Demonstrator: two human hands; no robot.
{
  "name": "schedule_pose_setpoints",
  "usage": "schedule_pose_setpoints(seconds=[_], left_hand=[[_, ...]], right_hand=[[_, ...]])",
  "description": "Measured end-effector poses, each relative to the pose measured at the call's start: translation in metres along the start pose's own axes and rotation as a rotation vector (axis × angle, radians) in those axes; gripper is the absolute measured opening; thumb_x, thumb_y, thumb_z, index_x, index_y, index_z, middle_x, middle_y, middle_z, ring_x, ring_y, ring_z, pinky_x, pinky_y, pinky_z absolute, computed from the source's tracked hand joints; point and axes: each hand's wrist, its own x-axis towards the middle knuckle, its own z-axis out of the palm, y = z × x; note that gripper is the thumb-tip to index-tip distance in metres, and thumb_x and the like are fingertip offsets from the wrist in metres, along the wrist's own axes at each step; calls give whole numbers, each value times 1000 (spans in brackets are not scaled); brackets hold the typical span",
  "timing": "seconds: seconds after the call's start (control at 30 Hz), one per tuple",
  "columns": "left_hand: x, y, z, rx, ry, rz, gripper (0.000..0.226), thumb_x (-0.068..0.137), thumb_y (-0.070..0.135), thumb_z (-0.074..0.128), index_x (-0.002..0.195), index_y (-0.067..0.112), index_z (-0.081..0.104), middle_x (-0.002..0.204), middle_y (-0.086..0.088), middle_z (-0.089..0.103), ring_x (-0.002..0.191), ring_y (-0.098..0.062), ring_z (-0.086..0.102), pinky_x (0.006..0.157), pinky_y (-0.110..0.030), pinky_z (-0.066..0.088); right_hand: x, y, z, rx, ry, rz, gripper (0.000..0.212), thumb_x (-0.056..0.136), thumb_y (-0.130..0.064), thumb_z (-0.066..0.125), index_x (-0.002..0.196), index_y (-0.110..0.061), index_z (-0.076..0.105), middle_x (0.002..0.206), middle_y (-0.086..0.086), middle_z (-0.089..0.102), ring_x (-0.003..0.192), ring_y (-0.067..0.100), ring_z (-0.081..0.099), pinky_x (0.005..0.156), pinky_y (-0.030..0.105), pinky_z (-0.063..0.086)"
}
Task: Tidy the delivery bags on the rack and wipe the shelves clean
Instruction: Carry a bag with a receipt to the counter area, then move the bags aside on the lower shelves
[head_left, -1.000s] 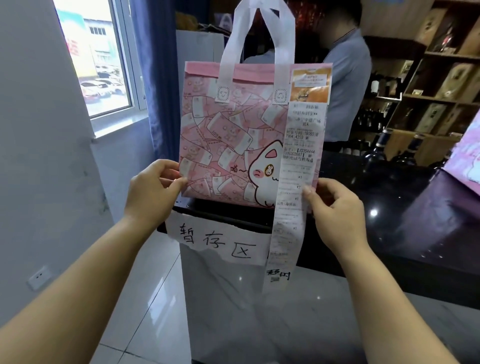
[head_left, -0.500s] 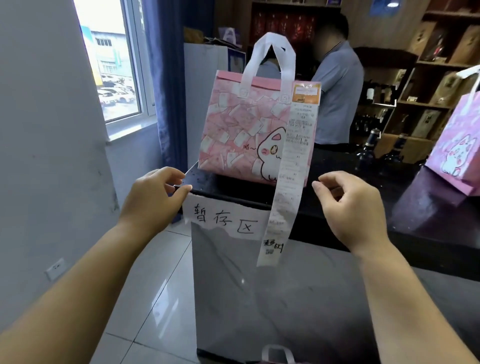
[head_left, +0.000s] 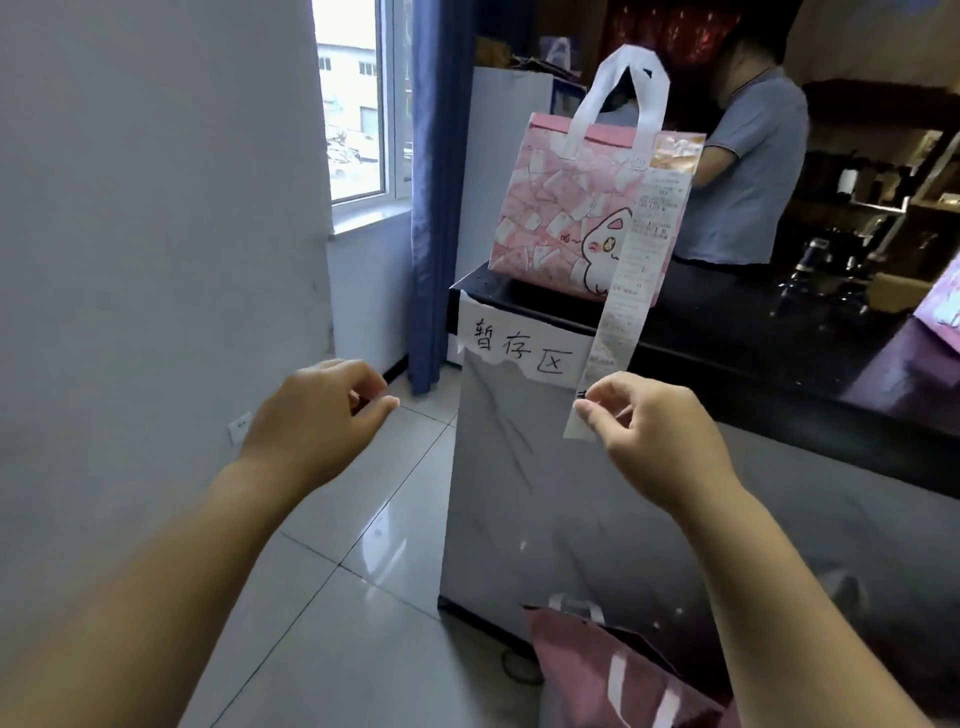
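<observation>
Two hands that gripped the lower corners of the pink cat-print delivery bag (head_left: 561, 208) a second ago have both let it go. It now stands by itself, upright, on the black top of the desk (head_left: 753, 332), right at the corner nearest the window. The left hand (head_left: 317, 410) has dropped away to about 8 o'clock of the bag, fingers loosely curled around nothing. The right hand (head_left: 649, 431) has moved to about 5 o'clock of the bag and pinches the bottom end of the receipt (head_left: 634, 260) between thumb and forefinger.

That suggests this bag is placed, and the person is probably reading or straightening its slip. No wiping cloth is in view.

The bag is flat-sided and pale pink, printed with white notes and a cartoon cat. Its white handles (head_left: 623, 88) stand up in a loop. The long receipt is fixed at the bag's 1 o'clock corner and slants down past the desk edge, crossing the right end of a handwritten paper label (head_left: 514, 345). Another pink bag (head_left: 613, 675) lies on the floor at 6 o'clock, apparently not yet tidied.
</observation>
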Motion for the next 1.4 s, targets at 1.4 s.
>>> schedule_pose_setpoints(seconds=[1.4], left_hand=[[-817, 104, -362, 473, 552, -1278, 13, 81, 44, 63, 77, 31, 64, 79, 16, 65, 74, -8, 62, 67, -33, 54]], right_hand=[[-540, -438, -56, 697, -876, -1116, 17, 86, -44, 58, 93, -29, 63, 82, -14, 63, 70, 9, 61, 68, 36, 55]])
